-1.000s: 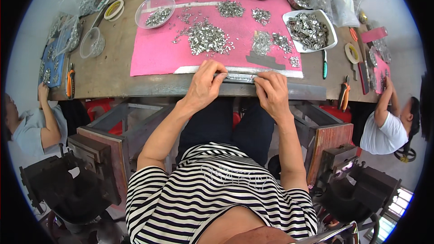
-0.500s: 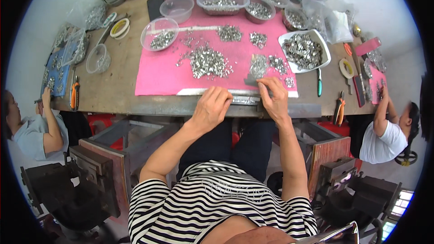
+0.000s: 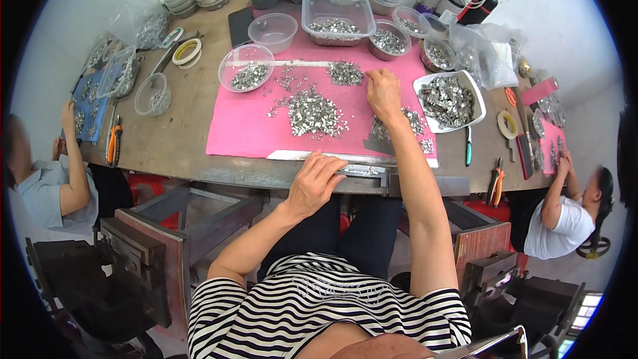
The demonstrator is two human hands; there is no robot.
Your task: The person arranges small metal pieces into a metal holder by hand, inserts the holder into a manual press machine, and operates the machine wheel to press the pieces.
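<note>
A metal channel point(image 3: 364, 171) with shiny small pieces in it lies along the table's front edge. My left hand point(image 3: 311, 185) is closed at its left end, thumb and fingers drawn together; what they pinch is too small to make out. Over the pink mat point(image 3: 232, 134), my right hand point(image 3: 384, 95) reaches forward with its fingertips pinched at the right side of a small pile of metal pieces point(image 3: 345, 73). Anything between those fingertips is too small to name. A larger heap of silvery metal pieces point(image 3: 312, 114) lies left of my right wrist. My right forearm partly covers another pile point(image 3: 409, 119).
A white tray point(image 3: 484, 114) of metal parts stands right of the mat. Clear tubs point(image 3: 339, 12) and a round bowl point(image 3: 229, 80) line the far side. Orange-handled pliers point(image 3: 496, 183) and a green-handled tool point(image 3: 468, 147) lie rightward. Co-workers point(image 3: 565, 203) sit at both sides.
My right hand has left the metal channel and moved forward to the small far pile. My left hand stays at the channel. The view has shifted slightly.
</note>
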